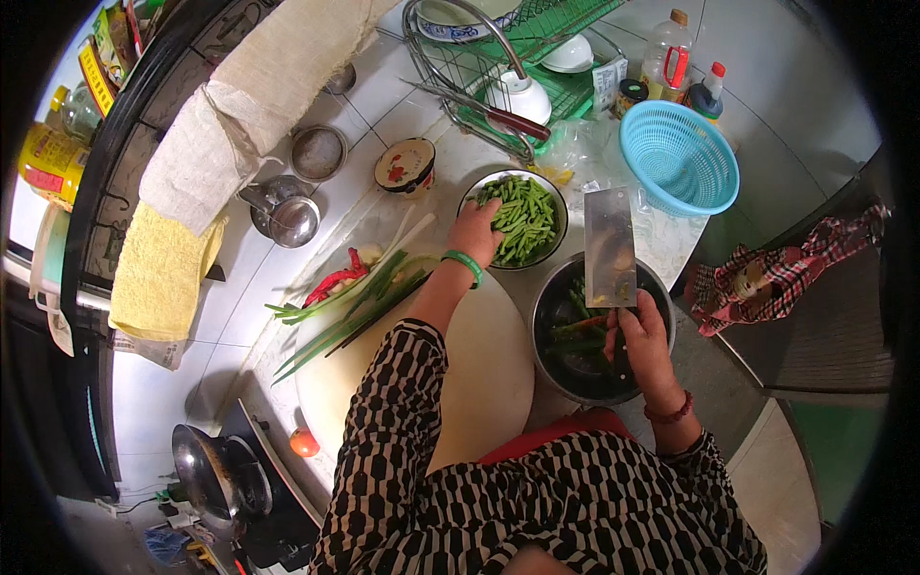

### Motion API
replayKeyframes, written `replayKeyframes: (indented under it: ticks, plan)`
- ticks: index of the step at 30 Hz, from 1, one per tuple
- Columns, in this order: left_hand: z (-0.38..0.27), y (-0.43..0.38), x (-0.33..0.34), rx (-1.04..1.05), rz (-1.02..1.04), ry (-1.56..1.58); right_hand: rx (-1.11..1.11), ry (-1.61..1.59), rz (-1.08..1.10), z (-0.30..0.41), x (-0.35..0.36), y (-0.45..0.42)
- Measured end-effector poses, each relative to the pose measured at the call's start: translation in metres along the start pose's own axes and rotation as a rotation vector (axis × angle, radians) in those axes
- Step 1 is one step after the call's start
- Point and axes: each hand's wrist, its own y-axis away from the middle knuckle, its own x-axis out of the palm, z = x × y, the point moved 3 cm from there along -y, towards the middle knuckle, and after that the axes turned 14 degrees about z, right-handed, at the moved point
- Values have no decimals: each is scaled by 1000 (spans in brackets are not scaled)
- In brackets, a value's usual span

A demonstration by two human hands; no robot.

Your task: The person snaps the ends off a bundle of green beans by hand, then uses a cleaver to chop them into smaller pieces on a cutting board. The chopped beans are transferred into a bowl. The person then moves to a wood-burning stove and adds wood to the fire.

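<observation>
My left hand [476, 228] reaches over the near left rim of an enamel bowl [563, 228] and touches the cut green beans [528, 215] heaped in it. Its fingertips are partly lost among the beans, so I cannot tell if any are gripped. My right hand [647, 338] holds a cleaver [609, 244] by its dark handle, the broad blade pointing away from me, with small bits stuck near its base. Under it stands a dark metal basin [550, 359] with green and red vegetable pieces [583, 327]. Scallions [359, 295] and red chillies [336, 277] lie on the round cutting board [474, 359].
A blue plastic colander [679, 158] stands at the back right, near bottles [665, 57]. Behind the bowl is a dish rack [568, 90] with a brown-handled knife [517, 123] against it. A lidded enamel container [405, 165], a tomato [304, 442] and a wok [208, 474] are at left.
</observation>
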Motion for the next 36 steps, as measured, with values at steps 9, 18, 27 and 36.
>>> replayKeyframes:
  ticks: [9,18,27,36]
  plan:
    - [10,-6,3,92,-120,54,-14,-30,-11,4,-6,4]
    - [-6,-14,6,-86,-138,-6,-14,-6,-14,14,-10,9]
    - [0,-21,-15,-31,-351,229,-21,-10,19,14,-14,8]
    - [4,-25,-10,-112,-293,285,-11,1,36,14,-19,10]
